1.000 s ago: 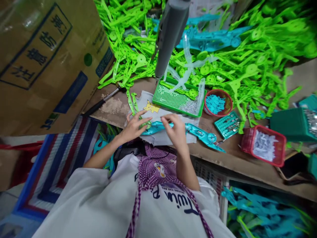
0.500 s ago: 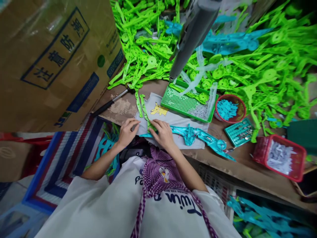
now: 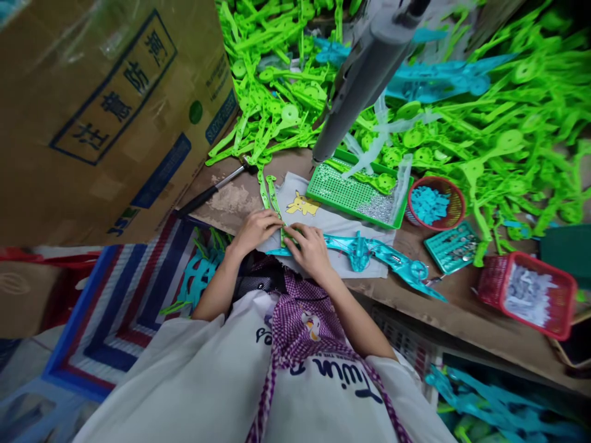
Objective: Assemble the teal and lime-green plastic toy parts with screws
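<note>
My left hand is closed, its fingertips pressed together at the edge of a slim green plastic strip. What those fingertips pinch is too small to make out. My right hand grips the strip's near end between thumb and fingers, hiding part of it. Under the hands lies a translucent blue bow-shaped toy part, stretching to the right along the table edge. A second green strip rests just left of the first. Both lie partly over a grey cloth with a yellow cartoon figure.
An electric screwdriver hangs over a green tray of small metal pieces. A hammer lies left. Baskets and a teal parts box stand right. Green parts heap behind; a carton towers left.
My left hand has moved right to the green strip, and its fingers have closed beside my right hand's. My right hand stays at the strip's near end. The view has shifted slightly.
</note>
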`<state>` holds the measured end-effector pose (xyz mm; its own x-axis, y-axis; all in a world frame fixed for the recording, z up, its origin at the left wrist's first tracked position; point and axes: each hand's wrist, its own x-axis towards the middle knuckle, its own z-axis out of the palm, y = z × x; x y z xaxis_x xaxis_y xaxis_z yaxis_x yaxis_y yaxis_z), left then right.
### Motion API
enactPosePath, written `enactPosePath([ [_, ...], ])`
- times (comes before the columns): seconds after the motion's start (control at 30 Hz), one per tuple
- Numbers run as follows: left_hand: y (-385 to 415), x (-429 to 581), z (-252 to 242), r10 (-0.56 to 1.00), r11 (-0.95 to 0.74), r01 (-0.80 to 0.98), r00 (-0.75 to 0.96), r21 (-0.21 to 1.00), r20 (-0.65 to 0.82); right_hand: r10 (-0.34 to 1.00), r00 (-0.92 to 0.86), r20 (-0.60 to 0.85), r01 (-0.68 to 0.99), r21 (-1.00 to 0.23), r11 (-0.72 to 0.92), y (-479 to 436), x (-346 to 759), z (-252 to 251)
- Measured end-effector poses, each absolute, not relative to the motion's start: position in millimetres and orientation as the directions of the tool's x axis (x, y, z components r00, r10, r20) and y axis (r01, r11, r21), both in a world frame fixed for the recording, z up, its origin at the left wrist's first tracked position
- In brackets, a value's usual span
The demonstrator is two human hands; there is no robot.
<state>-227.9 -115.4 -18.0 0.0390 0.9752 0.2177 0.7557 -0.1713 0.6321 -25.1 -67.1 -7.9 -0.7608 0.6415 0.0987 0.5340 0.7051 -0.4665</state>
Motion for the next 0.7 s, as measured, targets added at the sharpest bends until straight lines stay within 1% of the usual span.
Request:
enactPosePath([
  [0.13, -115, -229, -17, 0.98, -0.132, 0.732, -0.005, 0.669, 0.2, 0.612, -0.786, 0.092, 0.525, -0.424, 0.738, -66, -24, -6],
  [0.23, -119, -231, -18, 0.973, -0.137, 0.718, -0.032, 0.682, 0.229, 0.594, -0.802, 0.07, 0.515, -0.422, 0.746, -63, -21, -4],
  [0.3, -121, -235, -19, 0.961, -0.113, 0.718, -0.096, 0.687, 0.258, 0.587, -0.807, 0.059, 0.511, -0.428, 0.745, -62, -20, -3],
  [0.43, -115, -248, -20, 0.919, 0.05, 0.738, -0.298, 0.673, 0.259, 0.589, -0.806, 0.057, 0.513, -0.428, 0.744, -62, -21, -3],
  [0.6, -95, -251, -15, 0.92, 0.201, 0.779, -0.358, 0.594, 0.158, 0.585, -0.809, 0.062, 0.508, -0.429, 0.747, -63, -21, -5],
  [0.7, -90, -247, -12, 0.912, 0.242, 0.773, -0.387, 0.587, 0.135, 0.579, -0.813, 0.06, 0.503, -0.429, 0.75, -61, -20, -7],
])
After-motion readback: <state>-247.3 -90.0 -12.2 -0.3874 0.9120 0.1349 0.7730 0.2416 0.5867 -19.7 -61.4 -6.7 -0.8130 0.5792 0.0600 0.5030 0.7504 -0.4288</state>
